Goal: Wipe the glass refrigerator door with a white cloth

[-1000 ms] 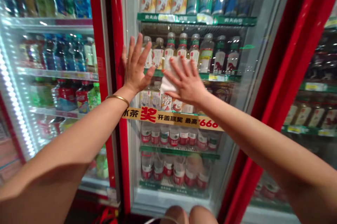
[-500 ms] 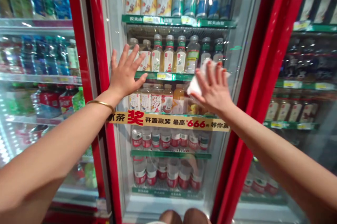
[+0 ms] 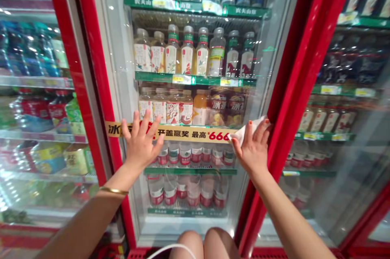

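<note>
My left hand (image 3: 139, 147) lies with fingers spread against the glass door (image 3: 195, 106), over the left part of a yellow promotional strip (image 3: 179, 133). Nothing is in it, and a gold bangle (image 3: 114, 191) circles that wrist. At the strip's right end, my right hand (image 3: 253, 151) presses a white cloth (image 3: 240, 134) flat to the glass, close to the red door frame (image 3: 282, 100). Part of the cloth sticks out beyond the fingers; the rest is hidden under them.
Behind the glass, bottled drinks (image 3: 187, 56) stand on green-edged shelves (image 3: 195, 78). Another red-framed cooler (image 3: 33, 108) is on the left, and more shelves of bottles (image 3: 329, 119) are on the right. My knees (image 3: 203, 244) and a white cord (image 3: 175, 246) show at the bottom.
Both hands have moved down the glass to the level of the yellow strip. The white cloth came down with my right hand, nearer the right frame. The view has shifted too.
</note>
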### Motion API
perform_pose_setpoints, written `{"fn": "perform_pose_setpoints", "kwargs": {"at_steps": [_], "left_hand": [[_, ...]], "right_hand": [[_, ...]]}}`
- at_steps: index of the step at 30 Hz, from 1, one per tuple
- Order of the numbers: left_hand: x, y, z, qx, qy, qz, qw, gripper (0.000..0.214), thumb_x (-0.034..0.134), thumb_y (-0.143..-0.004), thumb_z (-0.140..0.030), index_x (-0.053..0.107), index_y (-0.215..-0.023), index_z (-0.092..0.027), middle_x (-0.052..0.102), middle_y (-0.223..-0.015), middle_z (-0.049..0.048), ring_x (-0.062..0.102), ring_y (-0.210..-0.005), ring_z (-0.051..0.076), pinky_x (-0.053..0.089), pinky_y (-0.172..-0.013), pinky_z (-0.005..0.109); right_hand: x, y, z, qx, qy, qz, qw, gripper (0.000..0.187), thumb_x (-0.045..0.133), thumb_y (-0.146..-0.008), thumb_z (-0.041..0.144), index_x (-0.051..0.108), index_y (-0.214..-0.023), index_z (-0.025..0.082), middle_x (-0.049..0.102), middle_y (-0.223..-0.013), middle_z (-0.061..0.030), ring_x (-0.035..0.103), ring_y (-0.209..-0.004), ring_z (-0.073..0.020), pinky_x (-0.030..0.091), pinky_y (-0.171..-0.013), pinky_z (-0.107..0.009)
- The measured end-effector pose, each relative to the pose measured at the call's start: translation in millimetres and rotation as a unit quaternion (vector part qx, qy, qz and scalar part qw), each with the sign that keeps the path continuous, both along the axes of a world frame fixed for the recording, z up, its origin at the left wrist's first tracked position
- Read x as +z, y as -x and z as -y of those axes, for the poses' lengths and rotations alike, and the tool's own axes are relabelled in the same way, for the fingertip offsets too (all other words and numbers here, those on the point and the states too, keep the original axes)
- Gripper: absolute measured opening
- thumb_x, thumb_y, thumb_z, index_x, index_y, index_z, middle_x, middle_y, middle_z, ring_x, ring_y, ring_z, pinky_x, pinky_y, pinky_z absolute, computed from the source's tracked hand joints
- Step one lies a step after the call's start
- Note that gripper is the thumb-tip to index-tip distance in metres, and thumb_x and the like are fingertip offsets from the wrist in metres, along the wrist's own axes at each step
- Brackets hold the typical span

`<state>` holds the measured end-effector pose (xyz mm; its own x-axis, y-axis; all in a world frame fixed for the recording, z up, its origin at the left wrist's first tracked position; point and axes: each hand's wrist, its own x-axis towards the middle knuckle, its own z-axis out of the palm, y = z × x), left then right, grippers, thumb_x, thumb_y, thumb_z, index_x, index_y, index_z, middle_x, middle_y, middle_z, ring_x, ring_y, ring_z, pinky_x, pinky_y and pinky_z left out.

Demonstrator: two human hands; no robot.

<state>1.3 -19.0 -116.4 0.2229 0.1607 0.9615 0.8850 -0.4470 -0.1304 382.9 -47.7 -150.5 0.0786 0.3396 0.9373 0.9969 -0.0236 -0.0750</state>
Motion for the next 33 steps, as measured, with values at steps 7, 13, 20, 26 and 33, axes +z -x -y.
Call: {"fn": "perform_pose_setpoints", "kwargs": {"at_steps": [7, 13, 20, 26, 33], "left_hand": [[-30.4, 5.6, -22.8, 0.004, -0.020, 0.030, 0.999, 0.084, 0.062, -0.106, -0.044, 0.019, -0.179, -0.044, 0.016, -0.189, -0.0014, 0.005, -0.178, 0.027, -0.004, -0.145, 0.061], [-32.8, 6.8, -20.2, 0.022, -0.025, 0.030, 0.999, 0.085, 0.060, -0.106, -0.045, 0.018, -0.179, -0.043, 0.014, -0.189, -0.0028, 0.007, -0.178, 0.029, -0.001, -0.146, 0.061], [-34.2, 6.5, -17.7, 0.015, -0.047, 0.023, 0.999, 0.088, 0.065, -0.104, -0.036, 0.021, -0.180, -0.039, 0.015, -0.189, -0.0035, 0.006, -0.178, 0.024, 0.000, -0.148, 0.053], [-37.0, 5.5, -18.4, 0.010, -0.036, 0.034, 0.999, 0.088, 0.066, -0.103, -0.037, 0.022, -0.179, -0.042, 0.015, -0.189, -0.0056, 0.009, -0.178, 0.027, 0.001, -0.148, 0.057], [-37.2, 6.9, -17.8, 0.007, -0.023, 0.037, 0.999, 0.089, 0.067, -0.103, -0.038, 0.020, -0.179, -0.045, 0.011, -0.189, -0.0089, 0.005, -0.178, 0.024, -0.001, -0.148, 0.054]], "right_hand": [[-84.7, 108.5, -2.8, 0.068, -0.031, 0.120, 0.990, 0.084, 0.069, -0.100, 0.060, 0.038, -0.175, 0.038, 0.010, -0.191, -0.0094, -0.004, -0.175, -0.0495, 0.033, -0.132, -0.076], [-66.9, 43.0, 3.5, -0.009, -0.014, -0.044, 0.999, 0.107, 0.061, -0.105, 0.056, -0.006, -0.182, 0.023, -0.025, -0.185, -0.0238, -0.009, -0.171, -0.0615, 0.033, -0.120, -0.092], [-41.3, 115.6, -5.8, 0.090, -0.029, 0.095, 0.991, 0.104, 0.063, -0.102, 0.070, -0.001, -0.180, 0.044, -0.009, -0.191, -0.0081, -0.005, -0.176, -0.0474, 0.030, -0.132, -0.077], [-28.1, 60.3, 2.2, -0.018, -0.023, -0.062, 0.998, 0.101, 0.055, -0.108, 0.058, -0.009, -0.181, 0.030, -0.030, -0.185, -0.0186, -0.006, -0.171, -0.0613, 0.032, -0.122, -0.090], [-14.7, 104.5, -7.7, 0.033, -0.013, 0.072, 0.997, 0.115, 0.065, -0.098, 0.074, -0.010, -0.179, 0.043, -0.016, -0.190, -0.0151, -0.004, -0.173, -0.0567, 0.032, -0.127, -0.083]]}}
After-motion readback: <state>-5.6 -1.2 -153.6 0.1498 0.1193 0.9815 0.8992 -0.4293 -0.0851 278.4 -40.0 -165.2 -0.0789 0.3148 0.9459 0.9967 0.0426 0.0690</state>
